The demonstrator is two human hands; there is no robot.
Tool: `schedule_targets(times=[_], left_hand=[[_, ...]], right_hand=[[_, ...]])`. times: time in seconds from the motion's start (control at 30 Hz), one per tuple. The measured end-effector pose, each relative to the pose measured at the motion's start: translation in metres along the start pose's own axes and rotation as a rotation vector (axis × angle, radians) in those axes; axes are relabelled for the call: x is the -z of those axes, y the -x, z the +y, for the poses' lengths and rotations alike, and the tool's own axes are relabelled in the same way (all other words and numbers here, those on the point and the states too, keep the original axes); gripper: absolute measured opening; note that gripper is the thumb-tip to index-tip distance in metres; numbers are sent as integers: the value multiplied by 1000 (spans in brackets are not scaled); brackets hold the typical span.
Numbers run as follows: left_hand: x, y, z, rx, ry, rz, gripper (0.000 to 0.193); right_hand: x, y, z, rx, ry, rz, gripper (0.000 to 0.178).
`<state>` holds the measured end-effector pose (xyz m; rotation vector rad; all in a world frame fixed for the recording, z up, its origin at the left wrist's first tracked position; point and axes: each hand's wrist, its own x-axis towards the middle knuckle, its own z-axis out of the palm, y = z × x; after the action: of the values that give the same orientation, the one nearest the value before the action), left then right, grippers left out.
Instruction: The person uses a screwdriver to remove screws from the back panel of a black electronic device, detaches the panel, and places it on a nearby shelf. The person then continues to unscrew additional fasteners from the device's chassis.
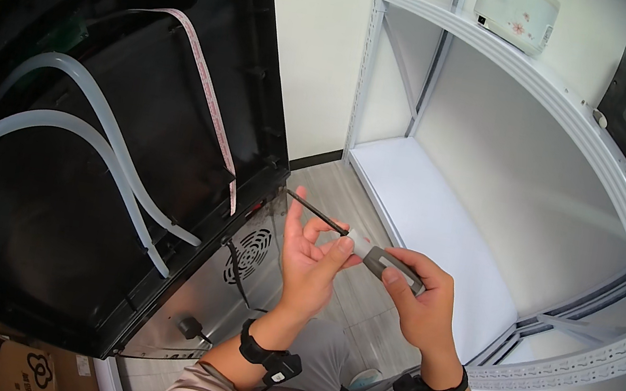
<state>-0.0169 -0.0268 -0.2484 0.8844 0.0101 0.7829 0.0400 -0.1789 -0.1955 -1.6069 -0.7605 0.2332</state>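
My right hand (418, 298) grips the grey-and-white handle of a screwdriver (373, 256). Its thin dark shaft (316, 211) points up and left toward the black appliance. My left hand (311, 257) has its fingers around the front of the handle where the shaft begins, thumb and forefinger pinching it. Both wrists wear black straps. Both hands are held in the air just right of the appliance's lower corner.
A large black appliance panel (97, 161) with two pale silicone tubes (94, 132) and a flat ribbon cable (210, 97) fills the left. Below it is a metal back plate with a round vent (251, 247). White metal shelving (439, 224) stands to the right. A cardboard box (16, 365) lies at lower left.
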Motion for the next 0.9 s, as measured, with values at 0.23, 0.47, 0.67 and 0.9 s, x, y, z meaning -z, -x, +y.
schedule_targets(times=[0.23,0.47,0.67,0.9], left_hand=[[1,-1,3,24,-12,-7,96],[2,-2,4,8,9,-19,98],[-6,-3,9,8,40,-24,95],[9,-3,0,113,98,-66,56]], right_hand=[[0,0,1,10,-1,6,27],[1,-1,1,-5,-5,-6,28],[3,-5,-2,93,72,0,29],[-3,-6,-23,-258,-125,-127,25]])
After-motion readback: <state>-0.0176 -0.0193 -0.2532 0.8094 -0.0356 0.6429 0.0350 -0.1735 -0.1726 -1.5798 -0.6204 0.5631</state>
